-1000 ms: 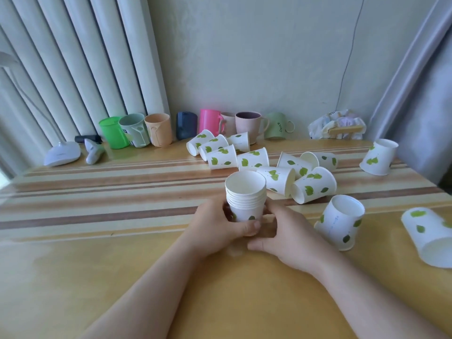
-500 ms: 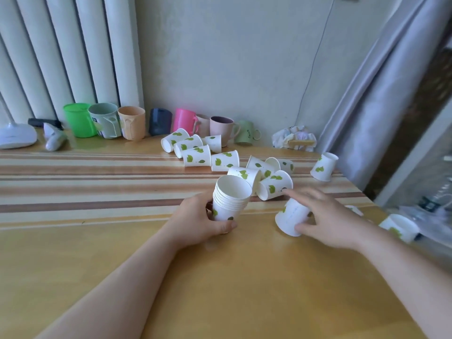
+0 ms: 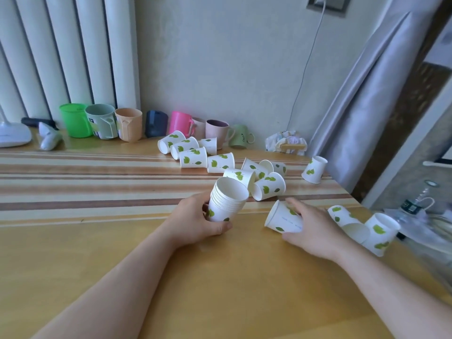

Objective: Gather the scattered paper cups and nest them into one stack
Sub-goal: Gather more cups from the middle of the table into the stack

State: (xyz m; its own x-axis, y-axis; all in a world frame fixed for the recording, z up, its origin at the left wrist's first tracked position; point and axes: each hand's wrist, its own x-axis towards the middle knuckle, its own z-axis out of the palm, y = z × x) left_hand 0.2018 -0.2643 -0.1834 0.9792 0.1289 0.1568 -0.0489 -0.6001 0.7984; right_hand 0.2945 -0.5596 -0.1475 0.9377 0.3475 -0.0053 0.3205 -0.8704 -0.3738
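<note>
Paper cups, white with green leaf print: nested stack (image 3: 226, 200) is standing on the wooden table (image 3: 220, 285) just ahead of centre, tilting slightly toward the right, mouth up. Left hand (image 3: 198, 222) is reaching in from the lower left, forearm lying low over the table, fingers wrapping the lower part of the stack from the left and thumb pressing its near side; the hand is closed around it. Right hand (image 3: 311, 228) is coming in from the lower right, palm down, fingers curling over a single cup (image 3: 282, 217) that is leaning with its mouth toward the stack; grip closed on it. Loose cups (image 3: 217, 161) are lying on their sides in a cluster beyond the stack; one cup (image 3: 314, 169) is sitting apart at the far right, two more (image 3: 367, 227) just right of the right hand. Row of coloured mugs (image 3: 127, 124) is lining the wall.
</note>
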